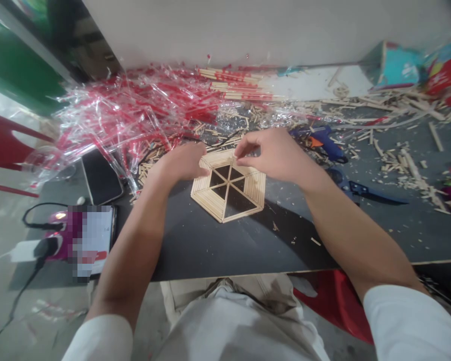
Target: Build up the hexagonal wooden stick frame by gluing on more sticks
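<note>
At the far edge of the hexagon (209,204) on the tabletop (188,253), the right hand (276,153) pinches, at what I cannot tell; beside its left far corner, the left hand (180,163) curls, grip unclear. Edge-filling seems in hand, calling for careful alignment.

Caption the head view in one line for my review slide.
Left hand and right hand at a hexagonal stick frame on a dark table, red and clear plastic heaped beyond.

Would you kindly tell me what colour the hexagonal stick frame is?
The hexagonal stick frame is pale beige, as seen best in the head view.
</note>
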Motion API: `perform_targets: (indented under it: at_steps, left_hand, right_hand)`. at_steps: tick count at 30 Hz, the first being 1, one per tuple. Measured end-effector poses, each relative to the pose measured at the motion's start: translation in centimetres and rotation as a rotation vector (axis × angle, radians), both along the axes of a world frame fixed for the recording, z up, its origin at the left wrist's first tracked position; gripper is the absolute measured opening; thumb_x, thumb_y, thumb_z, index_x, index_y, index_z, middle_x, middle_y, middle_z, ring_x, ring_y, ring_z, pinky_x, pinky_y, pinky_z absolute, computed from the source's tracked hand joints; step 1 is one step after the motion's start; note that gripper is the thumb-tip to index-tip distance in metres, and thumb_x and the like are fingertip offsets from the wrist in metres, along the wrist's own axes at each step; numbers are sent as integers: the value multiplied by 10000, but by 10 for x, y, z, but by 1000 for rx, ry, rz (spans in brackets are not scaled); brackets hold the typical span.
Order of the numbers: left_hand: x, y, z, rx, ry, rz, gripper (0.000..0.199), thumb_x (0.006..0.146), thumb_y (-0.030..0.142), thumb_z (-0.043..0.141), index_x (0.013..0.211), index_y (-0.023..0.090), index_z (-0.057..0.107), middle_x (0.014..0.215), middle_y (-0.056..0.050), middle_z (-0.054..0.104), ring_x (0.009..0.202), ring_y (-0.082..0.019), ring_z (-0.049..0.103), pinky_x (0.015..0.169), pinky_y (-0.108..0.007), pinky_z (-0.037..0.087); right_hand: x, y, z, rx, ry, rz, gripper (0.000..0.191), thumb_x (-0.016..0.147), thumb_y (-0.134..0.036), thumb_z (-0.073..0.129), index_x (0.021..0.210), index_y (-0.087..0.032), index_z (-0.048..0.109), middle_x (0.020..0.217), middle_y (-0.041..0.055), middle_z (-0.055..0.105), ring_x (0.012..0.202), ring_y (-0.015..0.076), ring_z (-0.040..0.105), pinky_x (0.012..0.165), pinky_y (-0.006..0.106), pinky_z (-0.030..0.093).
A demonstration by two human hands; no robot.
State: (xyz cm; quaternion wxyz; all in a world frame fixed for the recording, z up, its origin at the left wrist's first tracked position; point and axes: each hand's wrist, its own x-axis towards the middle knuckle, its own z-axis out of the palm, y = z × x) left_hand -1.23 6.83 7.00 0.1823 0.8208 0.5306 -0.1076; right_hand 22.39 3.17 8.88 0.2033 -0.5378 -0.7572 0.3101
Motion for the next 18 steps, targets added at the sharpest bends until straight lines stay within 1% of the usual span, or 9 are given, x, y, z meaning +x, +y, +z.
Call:
perform_targets:
  at_steps: [2,5,8,13,18]
  left_hand:
    - [2,0,0,-13,-7,-27,508,853,381,730,1316,194,633,1223,-126,721,1148,-304,681,976,-373,524]
    - [6,0,-2,-40,-20,-78,524,842,380,740,1321,200,625,1223,-114,718,1121,-294,687,972,-365,522]
    - [8,1,-6,-30,-20,-104,526,828,379,749,1307,195,629,1232,-120,715,1097,-296,687,959,-370,521]
    - [6,1,-9,-23,-62,-103,493,798,380,775,1247,222,646,1202,-92,721,1109,-292,683,937,-348,514]
    - [4,1,-9,-50,-106,-81,467,770,369,799,1194,231,662,1133,-75,729,1095,-300,685,919,-348,509]
  right_hand:
    - [-1,0,0,-15,-61,25,89,828,-151,733,841,-211,798,902,43,807,926,254,764,936,447,569]
    - [-3,1,-4,-29,-147,78,154,824,-122,706,859,-213,824,916,45,815,931,254,765,930,438,561]
    - [-6,1,-10,-26,-205,144,190,822,-105,678,863,-213,829,910,42,821,914,244,764,922,421,552]
    - [-10,1,-19,-25,-262,207,251,810,-81,635,867,-218,837,844,38,805,871,234,758,891,395,535]
    - [-11,2,-23,-13,-282,224,223,815,-97,639,854,-218,823,841,35,793,871,232,748,873,381,517]
